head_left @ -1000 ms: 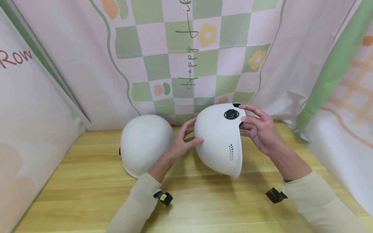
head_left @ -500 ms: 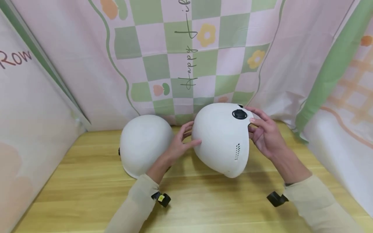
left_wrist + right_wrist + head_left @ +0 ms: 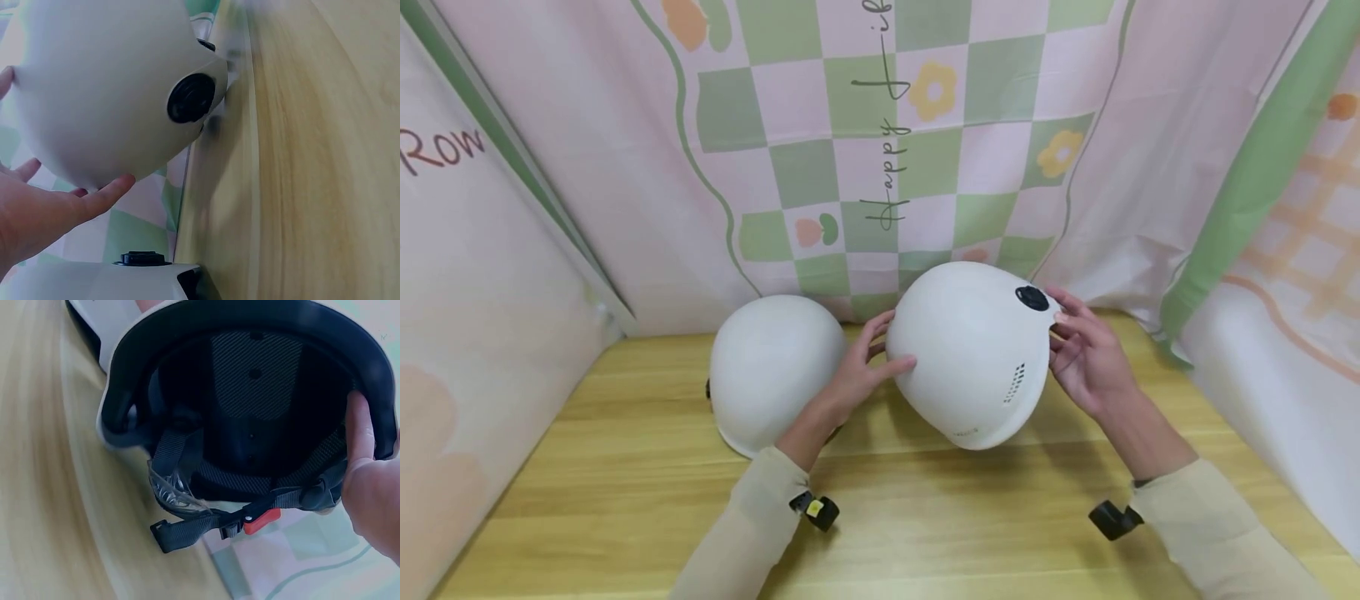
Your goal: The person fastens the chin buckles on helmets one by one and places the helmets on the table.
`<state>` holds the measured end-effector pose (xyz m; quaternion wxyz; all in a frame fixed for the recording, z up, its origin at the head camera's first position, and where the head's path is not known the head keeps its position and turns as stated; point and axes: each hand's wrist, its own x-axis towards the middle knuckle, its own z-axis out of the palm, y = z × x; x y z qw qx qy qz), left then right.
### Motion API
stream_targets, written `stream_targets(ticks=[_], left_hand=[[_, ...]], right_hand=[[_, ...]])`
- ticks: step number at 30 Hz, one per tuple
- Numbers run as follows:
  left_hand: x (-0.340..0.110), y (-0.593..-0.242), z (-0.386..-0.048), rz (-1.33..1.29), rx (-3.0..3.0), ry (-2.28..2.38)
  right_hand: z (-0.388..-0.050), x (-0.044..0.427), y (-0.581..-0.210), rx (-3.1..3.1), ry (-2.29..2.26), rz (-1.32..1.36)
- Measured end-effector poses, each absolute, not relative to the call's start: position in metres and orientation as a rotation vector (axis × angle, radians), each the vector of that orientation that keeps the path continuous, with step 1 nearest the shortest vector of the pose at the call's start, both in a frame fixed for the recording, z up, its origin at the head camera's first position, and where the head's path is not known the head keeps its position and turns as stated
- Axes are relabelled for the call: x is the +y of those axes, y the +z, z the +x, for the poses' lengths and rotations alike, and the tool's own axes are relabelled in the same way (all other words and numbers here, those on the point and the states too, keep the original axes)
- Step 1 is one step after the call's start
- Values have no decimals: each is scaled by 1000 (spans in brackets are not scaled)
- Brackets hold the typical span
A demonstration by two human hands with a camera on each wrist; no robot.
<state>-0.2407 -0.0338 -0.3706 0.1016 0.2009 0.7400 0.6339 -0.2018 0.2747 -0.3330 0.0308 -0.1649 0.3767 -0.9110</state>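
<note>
One white helmet (image 3: 775, 375) sits left on the table (image 3: 587, 483); left hand (image 3: 854, 377), fingers spread, touches the second helmet (image 3: 962, 350), tilted beside it. Its black disc (image 3: 1032, 298) has swung rightward, indicating turning in progress, right hand (image 3: 1092, 354) gripping the rim (image 3: 1034, 397)

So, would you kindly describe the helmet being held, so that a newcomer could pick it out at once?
Find the wooden table in front of the checkered curtain. Toward the table's back is a white helmet, touched by the left hand and gripped by the right hand. Unlike the dome-up helmet to its left, this one is tilted, its opening turned toward the right hand.
</note>
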Motion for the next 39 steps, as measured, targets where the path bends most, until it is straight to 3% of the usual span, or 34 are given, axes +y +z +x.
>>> stream_targets(ticks=[16,39], left_hand=[[-37,-374,-241,536,2170,1891],[-39,-379,-243,483,2180,1848]], right_hand=[[-205,293,-350,1182,-2721,-495],[-200,298,-351,2273,-1927,-298]])
